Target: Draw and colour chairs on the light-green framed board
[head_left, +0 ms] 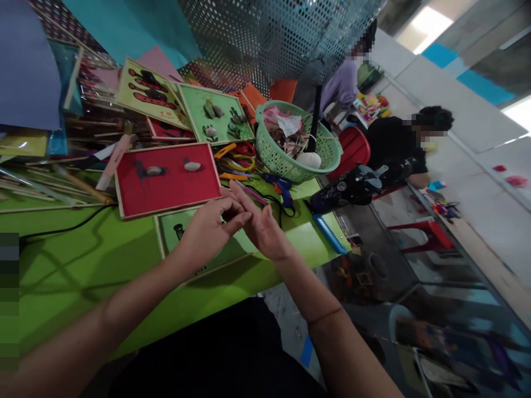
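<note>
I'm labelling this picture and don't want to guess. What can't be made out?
All in the head view:
- Whether the left hand pinches anything small: its fingers overlap the right hand.
- Middle of the lower green panel: covered by the hands.
- Bottom of the basket: hidden by its contents.
- Lower-right clutter: blurred.

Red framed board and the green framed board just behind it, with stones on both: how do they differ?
The red board has a red backing; the green board a pale green one.
The red board carries two separate stones; the green board carries more, partly clustered.
The red board lies nearer the person than the green board.
Both have thin, light-coloured frames and dark drawn marks.
</note>
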Motion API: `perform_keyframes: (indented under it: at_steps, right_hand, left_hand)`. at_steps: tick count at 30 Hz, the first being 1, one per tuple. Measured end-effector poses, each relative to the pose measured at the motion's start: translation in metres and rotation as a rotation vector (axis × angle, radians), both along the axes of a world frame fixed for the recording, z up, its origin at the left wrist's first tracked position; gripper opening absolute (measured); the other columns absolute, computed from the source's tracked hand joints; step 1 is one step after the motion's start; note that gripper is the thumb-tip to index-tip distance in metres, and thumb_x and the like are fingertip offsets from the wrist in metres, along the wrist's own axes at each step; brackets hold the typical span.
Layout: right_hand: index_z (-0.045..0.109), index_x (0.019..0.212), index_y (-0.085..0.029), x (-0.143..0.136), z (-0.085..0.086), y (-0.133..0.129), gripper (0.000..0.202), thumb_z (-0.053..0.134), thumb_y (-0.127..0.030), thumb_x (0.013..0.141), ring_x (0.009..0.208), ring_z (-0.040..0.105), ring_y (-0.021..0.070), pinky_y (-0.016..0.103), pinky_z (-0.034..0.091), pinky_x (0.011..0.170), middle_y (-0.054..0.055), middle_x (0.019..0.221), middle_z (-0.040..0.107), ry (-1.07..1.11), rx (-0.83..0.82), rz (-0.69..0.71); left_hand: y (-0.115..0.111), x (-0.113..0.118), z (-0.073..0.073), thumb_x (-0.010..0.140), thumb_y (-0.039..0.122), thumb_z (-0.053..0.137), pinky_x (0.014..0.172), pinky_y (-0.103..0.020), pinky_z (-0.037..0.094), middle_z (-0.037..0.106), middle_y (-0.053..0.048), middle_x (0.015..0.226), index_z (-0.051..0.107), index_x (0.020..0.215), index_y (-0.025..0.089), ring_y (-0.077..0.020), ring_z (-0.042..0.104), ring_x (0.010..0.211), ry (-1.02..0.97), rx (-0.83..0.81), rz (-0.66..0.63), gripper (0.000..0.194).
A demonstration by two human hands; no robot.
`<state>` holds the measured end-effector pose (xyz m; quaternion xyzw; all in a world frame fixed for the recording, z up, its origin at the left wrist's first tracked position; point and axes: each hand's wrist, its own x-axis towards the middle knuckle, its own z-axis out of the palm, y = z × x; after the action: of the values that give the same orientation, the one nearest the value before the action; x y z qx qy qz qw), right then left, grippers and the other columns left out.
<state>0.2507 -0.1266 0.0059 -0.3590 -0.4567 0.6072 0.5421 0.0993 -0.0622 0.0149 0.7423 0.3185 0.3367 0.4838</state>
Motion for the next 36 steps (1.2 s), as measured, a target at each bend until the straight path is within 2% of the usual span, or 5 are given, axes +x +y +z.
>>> perform_keyframes:
  at_steps: [6, 13, 19, 30, 36]
  right_hand:
    - [0.052, 0.165, -0.035, -0.002, 0.004, -0.003, 0.084, 0.062, -0.08, 0.095, 0.171, 0.033, 0.0237, 0.042, 0.022, 0.14, 0.0, 0.181, 0.043, -0.171, 0.063, -0.086]
    - [0.042, 0.171, -0.033, -0.004, 0.013, -0.003, 0.095, 0.043, -0.09, 0.096, 0.169, 0.038, 0.0257, 0.048, 0.025, 0.141, 0.004, 0.18, 0.043, -0.127, -0.01, -0.015]
    - [0.049, 0.168, -0.035, -0.003, 0.009, -0.005, 0.085, 0.049, -0.084, 0.099, 0.168, 0.039, 0.0264, 0.048, 0.026, 0.14, 0.004, 0.178, 0.046, -0.115, 0.032, -0.041]
    - [0.036, 0.174, -0.037, -0.006, 0.013, -0.004, 0.101, 0.047, -0.093, 0.091, 0.167, 0.041, 0.0273, 0.047, 0.024, 0.141, 0.0, 0.182, 0.039, -0.221, 0.005, -0.086]
    - [0.031, 0.176, -0.038, -0.001, 0.014, -0.009, 0.098, 0.049, -0.089, 0.095, 0.174, 0.024, 0.028, 0.04, 0.014, 0.142, -0.002, 0.186, 0.03, -0.471, 0.048, -0.167]
  left_hand:
    - [0.0, -0.002, 0.0, 0.093, 0.039, 0.065, 0.071, -0.034, 0.047, 0.074, -0.002, 0.081, 0.071, 0.083, 0.021, -0.0189, 0.061, 0.074, -0.043, -0.131, -0.028, 0.021]
    - [0.0, -0.002, 0.003, 0.089, 0.04, 0.064, 0.069, -0.033, 0.045, 0.072, -0.001, 0.076, 0.071, 0.08, 0.021, -0.0179, 0.057, 0.069, -0.05, -0.196, -0.039, 0.022]
    - [-0.002, 0.0, 0.006, 0.09, 0.047, 0.066, 0.07, -0.034, 0.044, 0.072, -0.002, 0.077, 0.071, 0.08, 0.021, -0.0192, 0.059, 0.072, -0.065, -0.202, -0.059, 0.028]
    - [-0.002, 0.0, 0.0, 0.089, 0.039, 0.065, 0.074, -0.035, 0.05, 0.078, -0.003, 0.083, 0.074, 0.082, 0.022, -0.021, 0.066, 0.077, -0.112, -0.201, -0.032, 0.02]
    - [-0.005, 0.0, 0.001, 0.091, 0.037, 0.066, 0.075, -0.035, 0.052, 0.08, -0.002, 0.083, 0.074, 0.08, 0.024, -0.0213, 0.069, 0.079, -0.133, -0.197, -0.056, 0.019]
